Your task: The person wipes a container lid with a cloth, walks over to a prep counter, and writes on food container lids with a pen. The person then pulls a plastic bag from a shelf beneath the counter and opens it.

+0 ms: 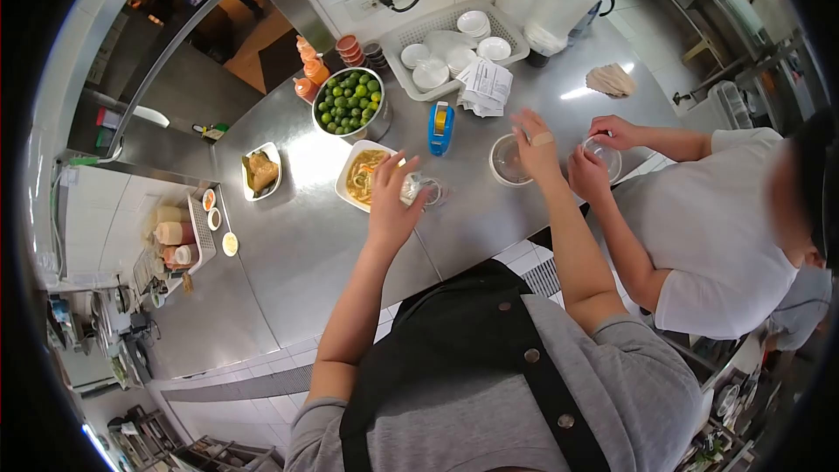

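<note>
My left hand [395, 203] is over the right edge of a white bowl of noodle soup [360, 177], its fingers apart. Just beyond its thumb lies a small clear plastic thing [435, 191], partly hidden by the hand; I cannot tell whether they touch. My right hand [538, 156], with a beige bandage on its back, reaches over the right rim of a round plastic container [504, 160]. Its fingers are stretched out. Between and behind my hands stands a blue tape dispenser [440, 129].
A co-worker at right holds a clear round container [603, 157]. Behind are a metal pot of green limes [349, 103], a grey basket [404, 57] of small white dishes, paper slips [485, 86] and a cloth [610, 80]. A white dish [262, 171] with wrapped food stands at left.
</note>
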Tool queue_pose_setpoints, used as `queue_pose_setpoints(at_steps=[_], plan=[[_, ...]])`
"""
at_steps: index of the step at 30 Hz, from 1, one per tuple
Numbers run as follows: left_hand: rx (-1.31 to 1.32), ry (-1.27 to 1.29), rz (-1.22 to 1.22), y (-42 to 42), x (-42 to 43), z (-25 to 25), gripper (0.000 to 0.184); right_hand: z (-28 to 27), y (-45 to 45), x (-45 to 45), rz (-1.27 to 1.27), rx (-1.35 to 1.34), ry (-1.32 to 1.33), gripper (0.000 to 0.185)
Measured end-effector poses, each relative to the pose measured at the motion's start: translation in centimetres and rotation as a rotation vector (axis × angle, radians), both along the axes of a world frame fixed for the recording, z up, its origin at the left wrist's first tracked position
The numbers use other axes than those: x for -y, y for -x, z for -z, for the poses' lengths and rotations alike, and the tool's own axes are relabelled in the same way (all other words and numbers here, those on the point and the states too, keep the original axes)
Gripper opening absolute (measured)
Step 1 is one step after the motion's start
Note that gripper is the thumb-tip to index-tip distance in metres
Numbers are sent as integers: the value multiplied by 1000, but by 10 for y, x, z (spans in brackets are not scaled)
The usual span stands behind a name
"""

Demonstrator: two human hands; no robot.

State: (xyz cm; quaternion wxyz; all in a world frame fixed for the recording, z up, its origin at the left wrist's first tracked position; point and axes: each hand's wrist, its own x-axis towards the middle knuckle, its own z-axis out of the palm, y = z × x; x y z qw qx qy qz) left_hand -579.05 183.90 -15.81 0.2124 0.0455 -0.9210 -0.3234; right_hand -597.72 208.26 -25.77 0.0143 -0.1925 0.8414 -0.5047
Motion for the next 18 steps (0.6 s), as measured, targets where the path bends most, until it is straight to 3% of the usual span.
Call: queue_pose_setpoints(at_steps=[2, 5, 8, 12, 15, 18], plan=[[-36, -135, -23, -19, 5, 16, 40, 14, -5, -18, -73, 5, -135, 38], [13, -249, -51, -55, -2, 27, 31, -20, -57, -14, -17, -400, -200, 37], [28, -293, 4, -87, -5, 49, 25, -21, -91, -10, 43, -427, -433, 39], [70, -398, 7, -111, -7, 74, 20, -36, -86, 12, 134, -346, -470, 34], [91, -405, 41, -108, -9, 62, 20, -87, -39, 48, 195, -554, -129, 29], [65, -362, 80, -99, -4, 44, 20, -193, -9, 91, 243, -828, 80, 36]])
